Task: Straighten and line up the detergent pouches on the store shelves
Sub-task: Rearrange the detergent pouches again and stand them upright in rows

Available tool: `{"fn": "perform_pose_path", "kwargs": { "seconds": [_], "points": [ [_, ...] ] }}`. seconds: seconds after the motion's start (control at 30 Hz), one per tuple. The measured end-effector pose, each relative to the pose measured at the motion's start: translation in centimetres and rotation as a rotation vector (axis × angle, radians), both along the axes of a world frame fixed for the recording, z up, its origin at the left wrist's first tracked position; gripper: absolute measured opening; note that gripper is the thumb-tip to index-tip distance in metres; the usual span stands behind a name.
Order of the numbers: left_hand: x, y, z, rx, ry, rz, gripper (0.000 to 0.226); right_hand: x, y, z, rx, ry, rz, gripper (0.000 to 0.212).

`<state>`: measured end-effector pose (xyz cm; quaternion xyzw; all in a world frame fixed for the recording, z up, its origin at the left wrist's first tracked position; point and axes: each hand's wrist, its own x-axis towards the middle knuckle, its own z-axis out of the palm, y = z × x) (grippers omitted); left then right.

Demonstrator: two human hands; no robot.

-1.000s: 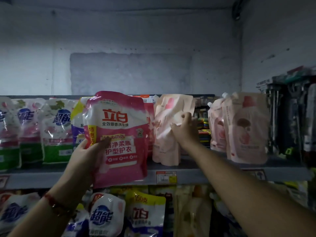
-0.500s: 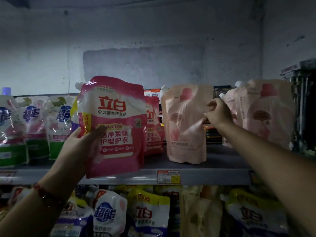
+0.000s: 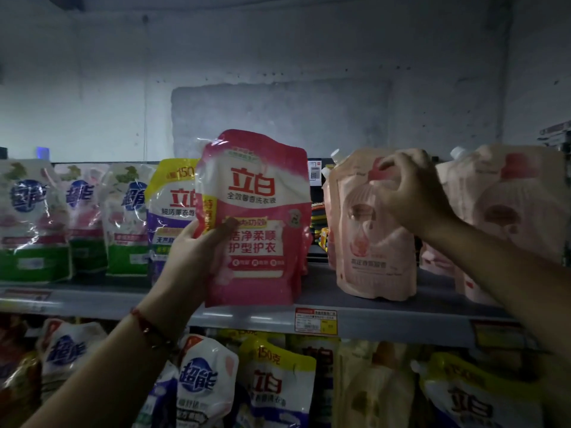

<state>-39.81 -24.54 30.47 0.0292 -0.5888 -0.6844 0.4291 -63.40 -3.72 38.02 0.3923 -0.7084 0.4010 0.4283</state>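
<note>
My left hand [image 3: 197,254] gripped one bright pink pouch [image 3: 256,217] by its lower left edge, thumb curled across the front, holding it upright with its bottom over the front lip of the upper shelf [image 3: 386,316]. A red cord bracelet [image 3: 148,327] circled that wrist. At about two o'clock from it, my right hand [image 3: 411,193] had its fingers curled on the top of one pale pink spouted pouch [image 3: 370,242], which stood upright on the shelf. Further toward three o'clock stood one more pale pink pouch [image 3: 519,217], with another partly hidden behind my forearm. At nine o'clock from the held pouch, one yellow-and-purple pouch [image 3: 173,208] stood just behind it, then three green-bottomed pouches [image 3: 123,223] in a row toward the left end. One price tag [image 3: 315,321] hung on the shelf edge at six o'clock. Below, the lower shelf's pouches [image 3: 204,387] were too dim to count. Farthest back was the grey wall [image 3: 278,118].
</note>
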Motion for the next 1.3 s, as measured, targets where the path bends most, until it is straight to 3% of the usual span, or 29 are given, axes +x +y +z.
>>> {"fn": "perform_pose_path", "kwargs": {
  "seconds": [0.17, 0.27, 0.43, 0.6, 0.73, 0.87, 0.93, 1.0, 1.17, 1.3],
  "points": [
    [-2.4, 1.2, 0.1, -0.063, 0.023, -0.027, 0.034, 6.5, -4.3, 4.4, 0.340, -0.011, 0.246, 0.075],
    [-4.1, 1.4, -0.2, -0.099, 0.065, -0.036, 0.037, 8.7, -6.6, 7.5, 0.405, -0.083, 0.296, 0.088],
    [-7.2, 0.7, -1.3, -0.141, 0.142, 0.027, 0.035, 9.2, -9.8, 11.3, 0.555, -0.137, 0.249, 0.037],
    [-8.8, -1.1, -2.2, -0.253, 0.008, 0.256, 0.049, 7.3, -12.2, 11.4, 0.533, -0.116, 0.213, 0.020],
    [-8.4, -1.6, -3.5, -0.724, -0.180, 0.658, 0.100, 6.2, -14.3, 9.6, 0.423, -0.100, 0.257, 0.020],
    [-7.7, -2.4, -4.1, -1.139, -0.422, 0.977, 0.096, 6.1, -15.9, 8.5, 0.367, -0.035, 0.240, 0.022],
    [-7.7, -3.6, -4.3, -1.298, -0.396, 1.083, 0.090, 6.1, -15.9, 8.3, 0.382, -0.013, 0.230, 0.022],
    [-8.0, -5.0, -4.3, -1.442, -0.425, 1.122, 0.088, 6.1, -15.2, 8.1, 0.453, -0.023, 0.214, 0.024],
    [-8.3, -7.9, -4.1, -1.589, -0.500, 1.094, 0.085, 5.9, -10.7, 4.9, 0.643, 0.055, 0.017, 0.059],
    [-7.8, -9.1, -4.2, -1.626, -0.507, 1.005, 0.082, 5.3, -6.2, -2.1, 0.709, -0.155, 0.079, 0.041]
  ]
}}
